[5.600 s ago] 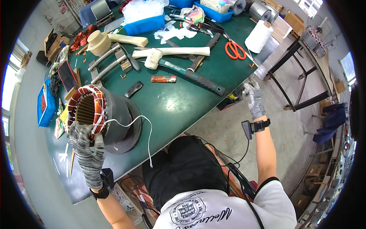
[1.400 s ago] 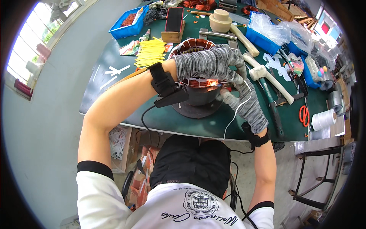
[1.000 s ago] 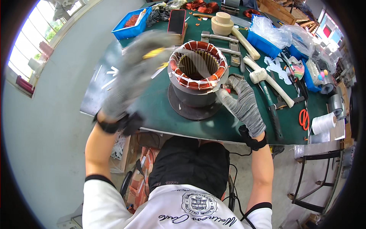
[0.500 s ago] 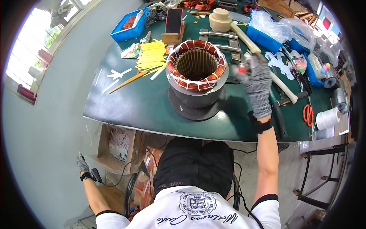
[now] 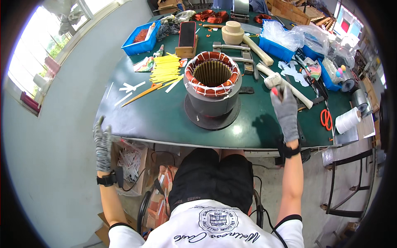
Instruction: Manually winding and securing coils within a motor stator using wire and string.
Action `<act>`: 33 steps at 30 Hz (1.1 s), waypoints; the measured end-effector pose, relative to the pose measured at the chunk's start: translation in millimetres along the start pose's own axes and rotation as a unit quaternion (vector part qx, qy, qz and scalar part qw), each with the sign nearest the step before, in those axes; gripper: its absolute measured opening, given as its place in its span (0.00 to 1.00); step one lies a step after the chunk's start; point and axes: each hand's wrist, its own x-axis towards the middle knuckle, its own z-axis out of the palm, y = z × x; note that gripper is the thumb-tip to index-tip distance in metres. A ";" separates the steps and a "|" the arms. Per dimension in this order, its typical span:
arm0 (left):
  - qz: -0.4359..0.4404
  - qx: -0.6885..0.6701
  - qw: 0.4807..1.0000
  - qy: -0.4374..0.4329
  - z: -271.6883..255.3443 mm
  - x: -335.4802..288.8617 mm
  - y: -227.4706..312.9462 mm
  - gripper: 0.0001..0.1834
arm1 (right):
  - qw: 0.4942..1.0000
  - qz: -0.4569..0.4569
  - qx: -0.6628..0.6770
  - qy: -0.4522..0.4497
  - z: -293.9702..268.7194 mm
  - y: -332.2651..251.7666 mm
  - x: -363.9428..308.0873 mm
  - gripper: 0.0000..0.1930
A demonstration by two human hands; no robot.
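My left hand (image 5: 103, 146), in a grey knit glove, is raised by the table's left front corner. Its fingers are apart and hold nothing. Over the right part of the table is my right hand (image 5: 286, 111), also gloved, with thumb and fingers parted and a small red spot near the thumb tip. Just beyond its fingertips sits a small white roll (image 5: 272, 80), beside a pale wooden mallet handle (image 5: 298, 94). Between my hands a motor stator (image 5: 211, 101) stands upright on a dark round base (image 5: 206, 122), its copper winding (image 5: 191, 74) laced with white cord.
Yellow strips (image 5: 165, 68) and a pointed wooden stick (image 5: 140, 95) lie left of the stator. Behind are a phone on a stand (image 5: 187, 35) and a blue bin (image 5: 138, 44). To the right lie red-handled scissors (image 5: 326, 120) and a white thread spool (image 5: 348, 120).
My left hand has come up from below the table to its left corner. My right hand has drawn back toward me, and the white roll now shows beyond it.
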 end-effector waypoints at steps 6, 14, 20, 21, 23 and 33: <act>0.111 -0.250 0.956 -0.109 10.1 -41.5 188.1 0.19 | 0.974 0.135 0.099 -0.154 -63.1 46.6 -113.4 0.10; 0.216 -0.593 0.750 -0.199 39.9 -5.5 203.1 0.28 | 0.966 0.194 0.108 -0.131 -85.3 48.0 -141.6 0.12; 0.116 -0.419 0.897 -0.078 113.0 14.7 228.8 0.14 | 0.981 0.136 0.019 -0.137 -63.9 49.4 -114.8 0.10; 0.177 -0.356 0.916 -0.060 132.1 26.9 223.1 0.18 | 0.992 0.066 0.014 -0.110 -55.6 52.9 -109.7 0.10; 0.121 -0.382 0.909 -0.116 161.6 40.4 233.5 0.25 | 0.991 0.038 0.037 -0.124 -44.6 47.5 -99.0 0.09; 0.139 -0.319 0.876 -0.335 168.3 90.0 222.5 0.30 | 0.963 0.032 -0.084 -0.253 -51.4 36.9 -89.5 0.09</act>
